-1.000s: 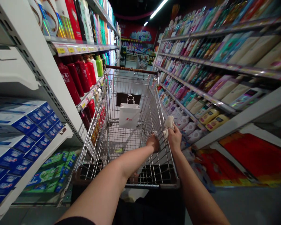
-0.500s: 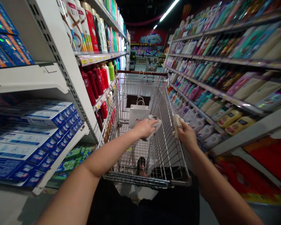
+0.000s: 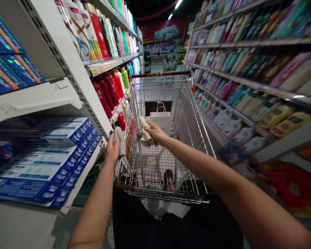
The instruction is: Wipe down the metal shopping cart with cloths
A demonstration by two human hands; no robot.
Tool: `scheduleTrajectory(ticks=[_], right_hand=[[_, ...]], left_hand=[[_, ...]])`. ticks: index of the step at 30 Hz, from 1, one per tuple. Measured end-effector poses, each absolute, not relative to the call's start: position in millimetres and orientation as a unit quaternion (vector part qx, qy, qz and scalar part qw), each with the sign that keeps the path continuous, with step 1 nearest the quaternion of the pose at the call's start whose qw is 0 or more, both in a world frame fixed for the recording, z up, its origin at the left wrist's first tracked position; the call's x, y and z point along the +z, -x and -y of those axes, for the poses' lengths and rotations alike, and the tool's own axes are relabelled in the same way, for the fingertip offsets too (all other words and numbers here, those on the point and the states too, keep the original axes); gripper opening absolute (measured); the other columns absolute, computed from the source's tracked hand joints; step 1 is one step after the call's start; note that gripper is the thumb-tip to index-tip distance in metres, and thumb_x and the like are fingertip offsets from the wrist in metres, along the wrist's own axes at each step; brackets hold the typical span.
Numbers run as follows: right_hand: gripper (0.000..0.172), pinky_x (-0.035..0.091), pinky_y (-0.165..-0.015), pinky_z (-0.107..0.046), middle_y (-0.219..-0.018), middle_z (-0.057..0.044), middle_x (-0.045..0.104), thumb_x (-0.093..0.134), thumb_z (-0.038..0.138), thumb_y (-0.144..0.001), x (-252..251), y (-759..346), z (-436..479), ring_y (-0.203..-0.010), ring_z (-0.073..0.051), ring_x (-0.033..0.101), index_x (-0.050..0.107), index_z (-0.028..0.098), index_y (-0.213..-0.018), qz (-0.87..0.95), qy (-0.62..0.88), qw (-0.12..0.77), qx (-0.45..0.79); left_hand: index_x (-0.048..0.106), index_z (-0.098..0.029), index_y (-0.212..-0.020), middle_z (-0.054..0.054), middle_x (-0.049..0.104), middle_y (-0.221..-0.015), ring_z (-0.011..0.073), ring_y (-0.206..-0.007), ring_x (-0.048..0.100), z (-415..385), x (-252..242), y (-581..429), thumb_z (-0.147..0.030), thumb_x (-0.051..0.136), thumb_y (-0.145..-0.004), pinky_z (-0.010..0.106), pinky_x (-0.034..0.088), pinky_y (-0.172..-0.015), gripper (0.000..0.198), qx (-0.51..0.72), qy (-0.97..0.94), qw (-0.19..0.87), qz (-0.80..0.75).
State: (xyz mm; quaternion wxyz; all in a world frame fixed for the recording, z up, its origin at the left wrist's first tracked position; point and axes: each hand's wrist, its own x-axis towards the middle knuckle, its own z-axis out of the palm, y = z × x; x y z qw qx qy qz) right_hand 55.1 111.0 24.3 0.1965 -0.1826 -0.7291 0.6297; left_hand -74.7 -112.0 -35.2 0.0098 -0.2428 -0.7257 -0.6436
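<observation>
Logging both hands on cloths at a wire shopping cart [image 3: 186, 121]: we have the left hand [image 3: 111, 150] closed narrow around a grey cloth [image 3: 120, 141], right by the cart's left side wires, and the right hand [image 3: 155, 132] closed narrow on a cream cloth [image 3: 145, 132], out over the basket with the cloth bunched past the fingers. We can't tell whether either cloth presses on the wire. Step in hand, as we judge it: both cloths being worked at the upper basket wires, each hand on its own side. Next move, as we read it, calls for a firm pinch on each cloth. Beyond the right hand, a white paper carrier bag [image 3: 158, 119] stands at the basket's far end. Just left of the left hand, blue toothpaste boxes [image 3: 49, 166] fill a white shelf, with red bottles [image 3: 103, 95] above and ahead. Right of the right hand, past the wires, stand white plastic bottles [image 3: 232, 128].
</observation>
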Motion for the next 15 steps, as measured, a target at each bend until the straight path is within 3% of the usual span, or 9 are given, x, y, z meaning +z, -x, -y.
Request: scheduleTrajectory(ticks=[4,8,15], right_hand=[[0.066,0.057,-0.104,-0.043,-0.134,-0.008,0.071,0.058,0.034,-0.097,-23.7,1.9,-43.1,-0.112,-0.024,0.071,0.044,0.026,-0.161,0.665,0.26,0.21,0.668],[0.068,0.043,-0.121,-0.045,-0.148,-0.017,0.06,0.054,0.035,-0.096,-51.7,26.3,-5.7,-0.142,-0.03,0.056,0.045,0.018,-0.162,0.69,0.284,0.225,0.627],[0.071,0.039,-0.124,-0.043,-0.143,-0.018,0.058,0.045,0.025,-0.095,-84.3,20.1,0.0,-0.146,-0.031,0.05,0.04,0.016,-0.165,0.753,0.287,0.191,0.561]], left_hand=[[0.057,-0.022,-0.151,0.013,0.059,-0.157,0.0269,-0.149,0.053,104.1,-44.1,69.1,-0.042,0.06,-0.099,0.044,0.038,-0.128,0.055,-0.636,0.233,0.012,0.736],[0.057,-0.024,-0.15,0.011,0.061,-0.156,0.0258,-0.148,0.054,101.0,-42.3,63.2,-0.037,0.06,-0.099,0.041,0.039,-0.127,0.053,-0.596,0.254,0.02,0.762],[0.056,-0.022,-0.151,0.012,0.059,-0.158,0.025,-0.149,0.053,103.1,-41.8,53.2,-0.031,0.057,-0.1,0.042,0.038,-0.128,0.052,-0.554,0.275,0.066,0.783]])
